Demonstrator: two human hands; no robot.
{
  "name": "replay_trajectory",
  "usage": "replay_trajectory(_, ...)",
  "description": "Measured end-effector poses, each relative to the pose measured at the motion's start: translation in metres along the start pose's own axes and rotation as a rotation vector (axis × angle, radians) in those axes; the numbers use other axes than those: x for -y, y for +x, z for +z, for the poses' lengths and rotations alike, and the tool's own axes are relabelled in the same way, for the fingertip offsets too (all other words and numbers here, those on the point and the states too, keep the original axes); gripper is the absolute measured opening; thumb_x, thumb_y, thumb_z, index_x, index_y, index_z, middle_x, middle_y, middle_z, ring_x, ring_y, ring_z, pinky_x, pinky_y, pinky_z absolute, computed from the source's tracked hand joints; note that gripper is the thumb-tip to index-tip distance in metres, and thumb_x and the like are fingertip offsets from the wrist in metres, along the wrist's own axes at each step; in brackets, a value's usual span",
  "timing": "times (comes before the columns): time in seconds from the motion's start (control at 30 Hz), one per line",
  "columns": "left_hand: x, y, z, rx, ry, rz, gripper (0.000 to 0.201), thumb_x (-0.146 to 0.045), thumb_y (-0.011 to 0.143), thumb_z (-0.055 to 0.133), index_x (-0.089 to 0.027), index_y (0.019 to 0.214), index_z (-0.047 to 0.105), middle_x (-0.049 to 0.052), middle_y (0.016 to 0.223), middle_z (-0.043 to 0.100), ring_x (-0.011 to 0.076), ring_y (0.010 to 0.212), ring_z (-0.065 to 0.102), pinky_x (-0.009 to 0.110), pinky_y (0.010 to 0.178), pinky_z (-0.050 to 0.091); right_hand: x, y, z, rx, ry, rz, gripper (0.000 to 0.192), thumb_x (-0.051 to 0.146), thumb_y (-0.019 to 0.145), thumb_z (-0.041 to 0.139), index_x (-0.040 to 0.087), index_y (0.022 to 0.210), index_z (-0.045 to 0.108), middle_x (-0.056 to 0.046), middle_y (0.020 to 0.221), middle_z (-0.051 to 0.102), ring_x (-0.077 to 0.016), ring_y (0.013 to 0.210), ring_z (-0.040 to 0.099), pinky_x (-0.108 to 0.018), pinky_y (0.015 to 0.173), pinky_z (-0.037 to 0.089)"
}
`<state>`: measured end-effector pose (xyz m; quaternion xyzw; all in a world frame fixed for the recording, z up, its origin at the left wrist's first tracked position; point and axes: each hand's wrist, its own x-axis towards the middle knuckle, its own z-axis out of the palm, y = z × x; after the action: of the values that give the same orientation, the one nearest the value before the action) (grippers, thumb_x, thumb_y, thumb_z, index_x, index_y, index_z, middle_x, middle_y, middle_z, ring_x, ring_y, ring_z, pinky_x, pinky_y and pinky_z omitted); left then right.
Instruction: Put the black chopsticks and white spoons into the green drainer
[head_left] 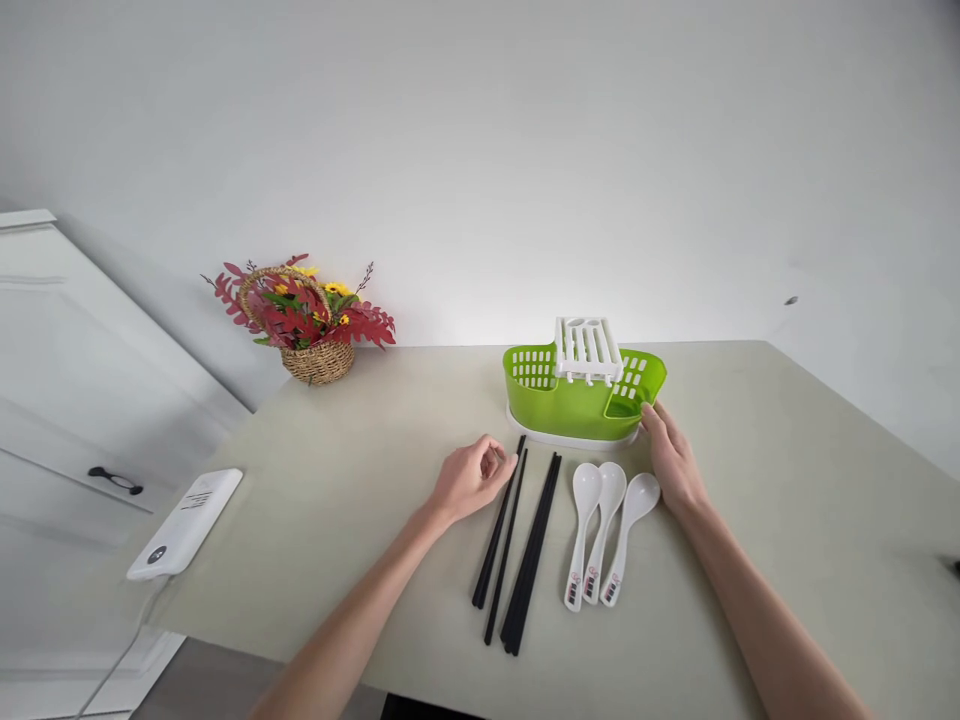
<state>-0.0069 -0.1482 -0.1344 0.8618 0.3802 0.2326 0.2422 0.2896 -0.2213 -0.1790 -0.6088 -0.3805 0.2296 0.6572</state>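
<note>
A green plastic cutlery holder (559, 400) with a white slotted insert (587, 347) stands on a white base at the far middle of the table. My right hand (671, 458) touches its right end with its fingers. Several black chopsticks (517, 545) lie side by side in front of the holder. My left hand (472, 478) rests loosely curled just left of their far tips, fingertips close to them, holding nothing. Three white spoons (604, 530) lie together right of the chopsticks, bowls pointing away, next to my right wrist.
A wicker basket of red and yellow artificial flowers (307, 325) stands at the table's far left corner. A white power bank (186, 522) with a cable lies at the left edge. A white door with a black handle (114, 481) is at the left.
</note>
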Motion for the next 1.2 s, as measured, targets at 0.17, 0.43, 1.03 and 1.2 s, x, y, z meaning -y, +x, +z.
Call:
replay_trajectory(0.17,-0.003,-0.003,-0.003,0.054,0.125,0.082,0.032,-0.044,0.088,0.066,-0.022,0.069,0.053,-0.004,0.063,0.058,0.0123,0.058,0.052,0.026,0.060,0.038,0.005,-0.005,0.001,-0.085,-0.067,0.061,0.059,0.061,0.096,0.048,0.035,0.149,0.054,0.001,0.157,0.050,-0.0265,0.144,0.047,-0.041,0.121,0.034)
replay_trajectory(0.43,-0.001,-0.007,0.000,0.023,0.134,0.126,0.022,-0.028,0.088,0.064,-0.022,0.070,0.052,-0.002,0.068,0.064,0.0139,0.064,0.057,0.027,0.063,0.040,0.001,-0.006,-0.002,-0.119,-0.080,0.091,0.062,0.062,0.094,0.051,0.034,0.149,0.054,-0.002,0.151,0.057,-0.0280,0.135,0.056,-0.043,0.115,0.041)
replay_trajectory(1.03,0.003,-0.015,0.001,-0.035,0.270,0.218,0.019,-0.018,0.093,0.054,-0.022,0.075,0.049,0.001,0.074,0.061,0.0188,0.076,0.058,0.032,0.078,0.044,0.000,-0.012,0.000,-0.155,-0.083,0.111,0.066,0.061,0.089,0.053,0.027,0.145,0.057,-0.005,0.148,0.059,-0.0289,0.135,0.054,-0.043,0.113,0.042)
replay_trajectory(1.2,0.006,-0.031,-0.007,-0.107,0.295,0.102,0.017,-0.023,0.093,0.060,-0.022,0.079,0.049,0.002,0.081,0.063,0.0203,0.081,0.059,0.035,0.079,0.046,-0.005,-0.017,-0.001,-0.203,-0.050,0.166,0.072,0.065,0.086,0.052,0.026,0.146,0.054,-0.005,0.146,0.060,-0.0284,0.134,0.054,-0.042,0.113,0.043)
